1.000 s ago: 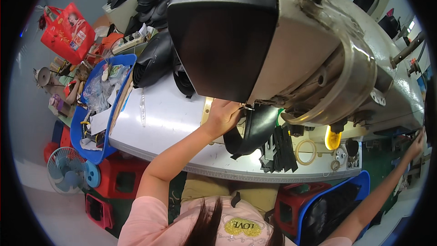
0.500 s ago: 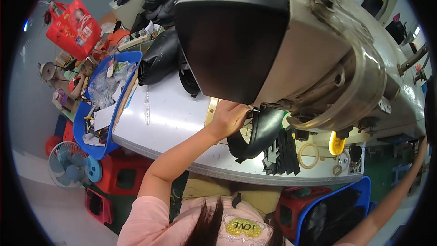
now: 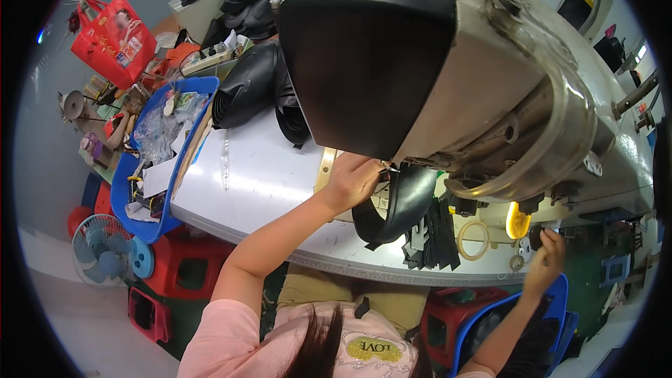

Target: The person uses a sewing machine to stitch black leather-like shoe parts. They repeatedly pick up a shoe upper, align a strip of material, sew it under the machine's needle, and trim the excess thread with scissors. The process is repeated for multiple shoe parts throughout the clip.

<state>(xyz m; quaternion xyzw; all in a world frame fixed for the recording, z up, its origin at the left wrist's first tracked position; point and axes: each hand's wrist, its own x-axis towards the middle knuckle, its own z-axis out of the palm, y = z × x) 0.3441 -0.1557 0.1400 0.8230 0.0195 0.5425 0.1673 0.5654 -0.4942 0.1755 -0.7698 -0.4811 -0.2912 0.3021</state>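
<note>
Left hand [image 3: 351,183] curled mid-frame beside the black piece [image 3: 409,197], right hand [image 3: 547,257] half-closed lower right, grips unclear: seemingly positioning, calling for steadiness!

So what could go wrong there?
The left hand is very close to the big machine's head, so it might get pinched or poked if parts there move. Also, loose black strips lie right beside the curved black piece on the table, so they could get bumped out of place if that piece shifts.
</note>
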